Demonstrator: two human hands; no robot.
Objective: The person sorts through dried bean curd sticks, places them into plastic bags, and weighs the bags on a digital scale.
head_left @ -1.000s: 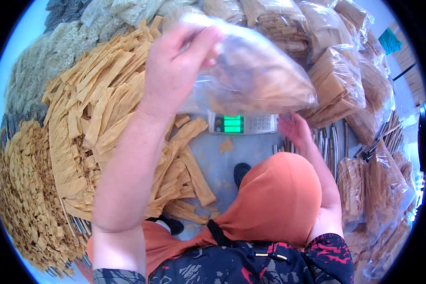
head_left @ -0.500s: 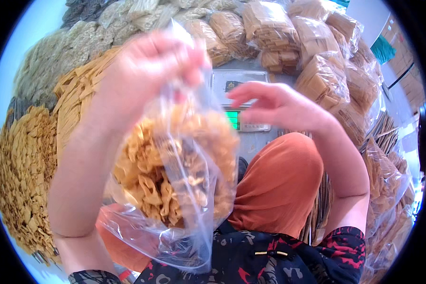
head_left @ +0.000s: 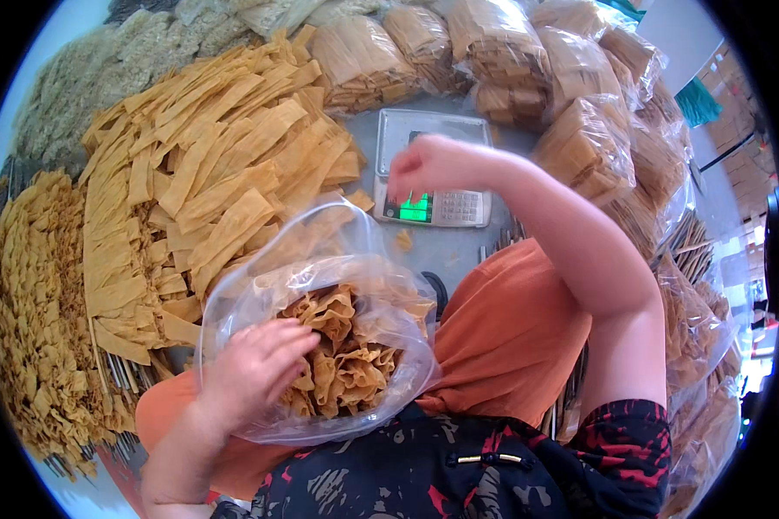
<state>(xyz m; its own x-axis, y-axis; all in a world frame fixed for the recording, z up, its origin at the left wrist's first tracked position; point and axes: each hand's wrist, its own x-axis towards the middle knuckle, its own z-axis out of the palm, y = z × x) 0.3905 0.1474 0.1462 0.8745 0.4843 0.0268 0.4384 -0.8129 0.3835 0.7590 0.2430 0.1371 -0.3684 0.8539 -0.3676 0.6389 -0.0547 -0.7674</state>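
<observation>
A clear plastic bag (head_left: 381,346) full of curled yellow dried sheets lies open on my lap, on the orange cloth. My left hand (head_left: 251,372) grips the bag at its near left rim, fingers touching the curled pieces inside. My right hand (head_left: 433,164) is raised above a small digital scale (head_left: 437,143) with a green lit display. Its fingers are curled together and point down, and I see nothing in them. The bag's upper rim stands loose just left of the scale.
A big heap of flat yellow strips (head_left: 208,182) lies to the left, with crumbly brown pieces (head_left: 26,320) further left and pale greenish tangles (head_left: 86,86) behind. Several filled plastic bags (head_left: 580,104) are stacked at the back and down the right side.
The bag, held up in front of the camera by my left hand, has come down onto my lap. My right hand has moved away from it to above the scale.
</observation>
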